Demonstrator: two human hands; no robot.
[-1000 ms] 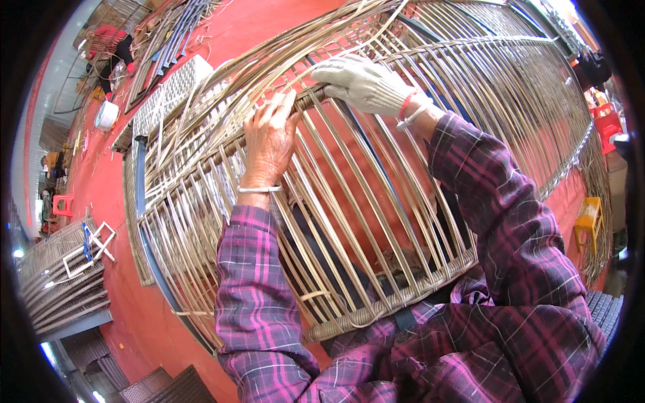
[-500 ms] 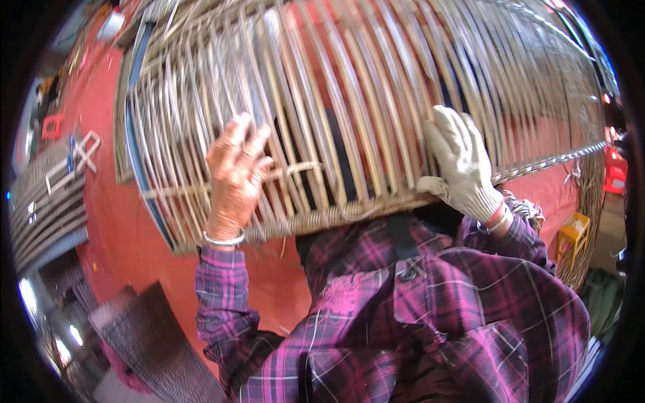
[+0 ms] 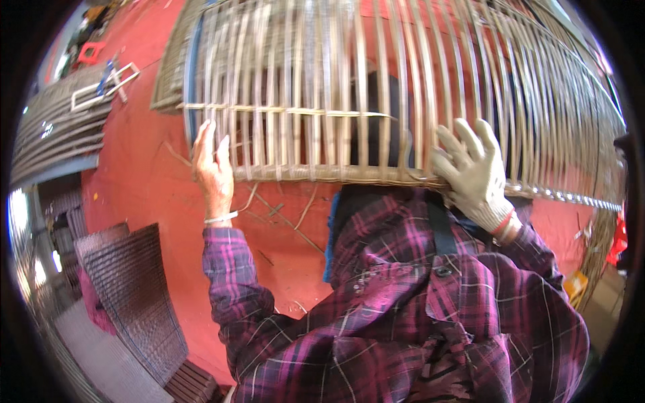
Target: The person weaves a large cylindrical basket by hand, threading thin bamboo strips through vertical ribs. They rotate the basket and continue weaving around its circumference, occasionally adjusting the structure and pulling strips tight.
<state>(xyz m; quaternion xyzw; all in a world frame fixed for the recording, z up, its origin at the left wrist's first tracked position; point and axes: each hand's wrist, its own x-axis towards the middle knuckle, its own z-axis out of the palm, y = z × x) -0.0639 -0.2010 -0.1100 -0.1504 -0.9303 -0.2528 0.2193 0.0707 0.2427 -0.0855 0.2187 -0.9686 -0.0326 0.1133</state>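
Observation:
A wide panel of upright cane rods (image 3: 416,87) stretches across in front of me, slightly blurred, with a wrapped near rail (image 3: 316,174). A pale thin strip (image 3: 289,111) runs crosswise through the rods on its left part. At the panel's near left corner is my bare left hand (image 3: 213,171), a white bangle on its wrist, fingers extended; whether they touch the rods I cannot tell. My right hand (image 3: 474,164), in a white knitted glove, rests over the near rail right of the middle, its fingers spread against the rods. Neither hand shows anything gripped.
Dark woven sheets (image 3: 138,289) stand on the red floor (image 3: 181,269) at lower left. Another slatted panel (image 3: 60,134) and a red stool (image 3: 91,52) are farther left. Loose cane scraps (image 3: 306,208) lie below the rail. A yellow object (image 3: 576,285) sits at right.
My left hand has moved leftward off the rods and cross strip to the panel's left corner. The right hand stays at the near rail, fingers more spread. The view has shifted and turned.

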